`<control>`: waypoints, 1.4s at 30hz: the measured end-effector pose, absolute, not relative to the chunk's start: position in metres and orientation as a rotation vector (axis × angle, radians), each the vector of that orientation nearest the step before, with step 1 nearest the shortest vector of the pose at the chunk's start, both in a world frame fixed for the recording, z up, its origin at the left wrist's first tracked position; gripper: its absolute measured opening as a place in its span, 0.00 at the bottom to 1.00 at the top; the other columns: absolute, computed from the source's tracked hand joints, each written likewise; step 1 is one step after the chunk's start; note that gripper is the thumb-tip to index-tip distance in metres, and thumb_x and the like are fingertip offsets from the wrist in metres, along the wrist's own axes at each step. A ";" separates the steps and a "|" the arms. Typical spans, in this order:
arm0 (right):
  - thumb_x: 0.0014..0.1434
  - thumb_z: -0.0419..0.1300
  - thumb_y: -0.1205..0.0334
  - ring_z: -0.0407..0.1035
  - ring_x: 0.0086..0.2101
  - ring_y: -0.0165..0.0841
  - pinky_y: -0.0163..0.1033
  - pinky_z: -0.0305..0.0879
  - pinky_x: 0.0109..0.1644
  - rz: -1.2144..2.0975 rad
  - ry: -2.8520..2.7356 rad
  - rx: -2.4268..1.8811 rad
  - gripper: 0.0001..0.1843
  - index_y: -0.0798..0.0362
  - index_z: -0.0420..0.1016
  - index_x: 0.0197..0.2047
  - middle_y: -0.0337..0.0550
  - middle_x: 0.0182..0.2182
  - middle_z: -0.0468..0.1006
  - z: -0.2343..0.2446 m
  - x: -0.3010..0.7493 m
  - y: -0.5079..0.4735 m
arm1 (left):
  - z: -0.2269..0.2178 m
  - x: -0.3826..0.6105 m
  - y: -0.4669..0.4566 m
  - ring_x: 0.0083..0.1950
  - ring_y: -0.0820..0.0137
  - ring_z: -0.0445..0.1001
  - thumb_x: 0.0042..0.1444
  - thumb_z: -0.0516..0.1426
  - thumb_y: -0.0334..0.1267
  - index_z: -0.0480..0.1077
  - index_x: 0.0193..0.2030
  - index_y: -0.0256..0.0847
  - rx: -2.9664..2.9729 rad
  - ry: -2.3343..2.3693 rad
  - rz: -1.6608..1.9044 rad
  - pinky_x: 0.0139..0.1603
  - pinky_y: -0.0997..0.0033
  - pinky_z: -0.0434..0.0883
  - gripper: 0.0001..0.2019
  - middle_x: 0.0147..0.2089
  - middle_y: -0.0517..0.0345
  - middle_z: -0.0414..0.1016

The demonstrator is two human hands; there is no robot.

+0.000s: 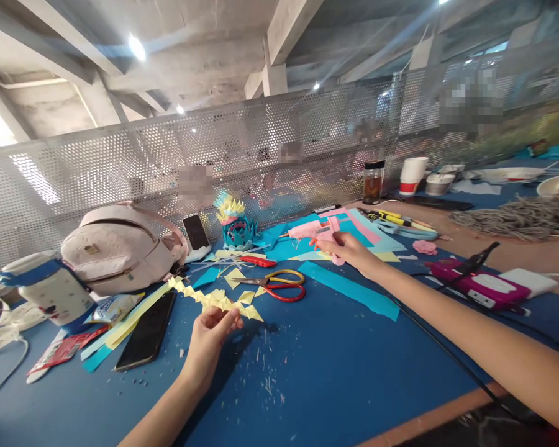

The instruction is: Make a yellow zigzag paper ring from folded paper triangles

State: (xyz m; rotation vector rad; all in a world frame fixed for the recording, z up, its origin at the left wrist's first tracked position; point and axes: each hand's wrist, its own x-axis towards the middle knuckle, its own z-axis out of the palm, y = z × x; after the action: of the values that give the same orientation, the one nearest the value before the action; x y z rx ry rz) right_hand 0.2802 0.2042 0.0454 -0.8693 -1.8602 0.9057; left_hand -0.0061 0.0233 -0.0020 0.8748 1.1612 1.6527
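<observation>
My left hand [213, 335] pinches a strip of folded yellow paper points [218, 300] above the blue table. My right hand [347, 250] is wrapped round the grip of a pink glue gun [314, 231], its nozzle aimed left. Between the hands lie scissors [274, 285] with red and yellow handles, and a red utility knife [257, 261] rests behind them. A blue folded-paper model [240, 233] with yellow points on top stands at the back. Sheets of blue paper [279, 248] spread under and behind the glue gun.
A pink backpack [121, 251], a patterned mug [58, 292] and a black phone [146, 332] are on the left. On the right are a magenta device [477, 285], grey cord [503, 214] and paper cups [413, 175]. A black cable [440, 338] runs under my right arm.
</observation>
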 end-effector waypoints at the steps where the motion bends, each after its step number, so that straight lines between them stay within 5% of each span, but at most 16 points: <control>1: 0.54 0.60 0.38 0.62 0.23 0.29 0.34 0.58 0.27 0.967 -1.877 -0.823 0.28 0.58 0.77 0.34 0.39 0.21 0.69 0.044 0.277 0.199 | -0.003 -0.007 0.024 0.27 0.74 0.74 0.40 0.72 0.42 0.71 0.22 0.36 0.875 1.160 1.658 0.33 0.77 0.72 0.16 0.22 0.60 0.75; 5: 0.49 0.63 0.35 0.57 0.16 0.25 0.31 0.51 0.18 1.247 -2.075 -0.734 0.30 0.57 0.71 0.24 0.35 0.15 0.64 0.035 0.264 0.180 | -0.005 -0.011 0.024 0.28 0.74 0.74 0.41 0.72 0.42 0.74 0.24 0.36 0.881 1.174 1.652 0.34 0.77 0.72 0.15 0.24 0.59 0.76; 11: 0.51 0.64 0.40 0.58 0.17 0.23 0.30 0.55 0.19 1.371 -2.256 -0.570 0.26 0.59 0.77 0.34 0.38 0.23 0.71 0.028 0.250 0.157 | -0.001 -0.012 0.023 0.32 0.69 0.76 0.43 0.71 0.44 0.79 0.31 0.34 1.018 1.271 1.618 0.37 0.73 0.73 0.14 0.29 0.53 0.80; 26: 0.53 0.62 0.39 0.55 0.16 0.23 0.30 0.49 0.19 1.335 -2.255 -0.706 0.25 0.56 0.70 0.28 0.31 0.15 0.61 0.023 0.249 0.159 | 0.002 -0.009 0.021 0.33 0.65 0.77 0.44 0.69 0.43 0.79 0.31 0.35 1.097 1.262 1.613 0.37 0.70 0.73 0.13 0.31 0.50 0.81; 42: 0.54 0.59 0.40 0.57 0.17 0.22 0.29 0.52 0.18 1.317 -2.219 -0.811 0.25 0.56 0.70 0.30 0.35 0.21 0.64 0.031 0.247 0.151 | 0.009 -0.003 0.018 0.37 0.65 0.77 0.42 0.69 0.39 0.79 0.27 0.40 1.137 1.297 1.715 0.41 0.70 0.73 0.07 0.34 0.53 0.81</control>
State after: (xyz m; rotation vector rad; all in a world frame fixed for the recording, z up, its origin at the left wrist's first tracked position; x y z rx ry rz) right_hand 0.2472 0.1510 0.0306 -0.8108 -2.2186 1.3167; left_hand -0.0026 0.0177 0.0087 1.1365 1.2975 1.7148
